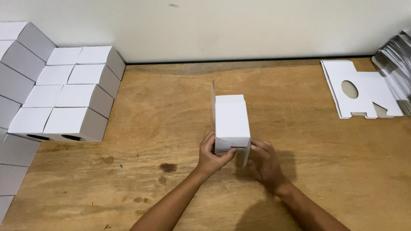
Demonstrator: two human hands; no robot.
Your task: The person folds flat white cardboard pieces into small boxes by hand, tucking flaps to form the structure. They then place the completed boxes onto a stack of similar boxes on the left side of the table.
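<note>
Both hands up close: left hand (211,155) and right hand (264,161) are curled around the near end of a white carton (231,122) mid-frame, flaps not fully tucked. Finished boxes (70,96) stacked upper left, flat blanks (364,90) waiting upper right.

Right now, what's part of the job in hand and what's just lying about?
In hand:
- white carton, half-folded, one end flap open
- left hand pressing its near end flaps
- right hand at its right side

Lying about:
- stack of finished white boxes, far left
- flat die-cut blanks with an oval hole, far right
- pile of flat sheets, right edge
- wooden table
</note>
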